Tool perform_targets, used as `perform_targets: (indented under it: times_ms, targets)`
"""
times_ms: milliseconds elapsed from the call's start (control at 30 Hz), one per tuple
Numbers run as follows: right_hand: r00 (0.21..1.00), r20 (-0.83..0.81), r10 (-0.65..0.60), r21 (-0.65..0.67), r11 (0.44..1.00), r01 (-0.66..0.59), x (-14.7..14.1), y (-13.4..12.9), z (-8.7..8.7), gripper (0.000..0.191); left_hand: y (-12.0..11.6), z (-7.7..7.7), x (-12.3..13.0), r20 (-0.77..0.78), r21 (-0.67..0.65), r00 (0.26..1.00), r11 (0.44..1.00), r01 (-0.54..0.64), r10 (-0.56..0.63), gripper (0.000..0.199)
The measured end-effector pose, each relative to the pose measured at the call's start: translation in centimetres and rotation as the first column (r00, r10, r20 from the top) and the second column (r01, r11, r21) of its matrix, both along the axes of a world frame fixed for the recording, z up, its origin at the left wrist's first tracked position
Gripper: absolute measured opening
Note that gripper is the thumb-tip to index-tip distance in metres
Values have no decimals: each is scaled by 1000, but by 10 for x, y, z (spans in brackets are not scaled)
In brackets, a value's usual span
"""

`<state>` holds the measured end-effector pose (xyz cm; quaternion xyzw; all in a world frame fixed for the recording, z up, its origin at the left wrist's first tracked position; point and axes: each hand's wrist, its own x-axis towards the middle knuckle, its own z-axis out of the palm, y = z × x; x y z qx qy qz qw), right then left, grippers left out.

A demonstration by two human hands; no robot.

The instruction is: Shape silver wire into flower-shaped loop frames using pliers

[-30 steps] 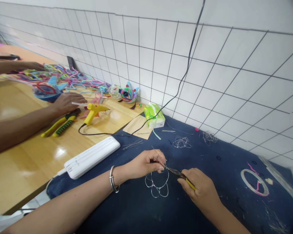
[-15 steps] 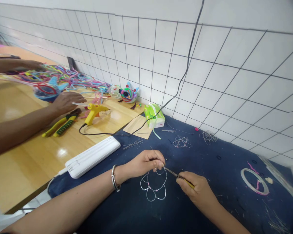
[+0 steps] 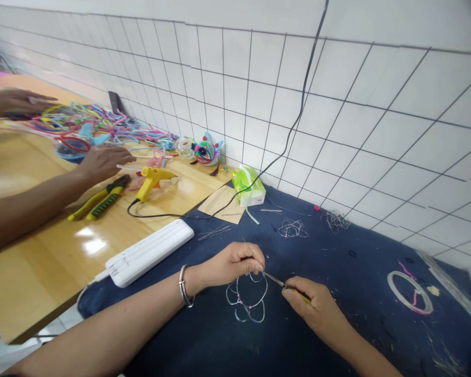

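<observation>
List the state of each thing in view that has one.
Left hand, pinching wire loops
Right hand, gripping small pliers
Wire loops, bent petal-like
Small pliers, tips at left fingertips; jaws unclear
Glue gun, lying down, cord attached
Large pliers, handles apart
Wire bundle, tangled

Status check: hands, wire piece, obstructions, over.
Left hand pinching looped wire flower. Right hand gripping yellow-handled pliers, tips at left fingertips; contact with wire unclear. Nothing visible blocking; loose wires lie beyond on dark cloth.
</observation>
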<state>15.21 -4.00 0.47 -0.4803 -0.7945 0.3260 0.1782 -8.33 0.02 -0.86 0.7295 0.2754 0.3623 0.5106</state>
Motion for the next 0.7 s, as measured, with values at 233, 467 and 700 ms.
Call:
perform_targets:
  times_ms: [233,467,700]
  targets:
    - [990,128,-55,283,959,16,5,3,-7,23,0,-1,1,-33,17,990,991,-134,135,20]
    - [987,157,-44,328,945,-10,7,4,-9,20,0,0,0,-108,64,982,987,-149,155,18]
    - [981,186,-51,474,879,-45,10,6,-21,19,2,-1,2,-77,48,982,984,-171,174,19]
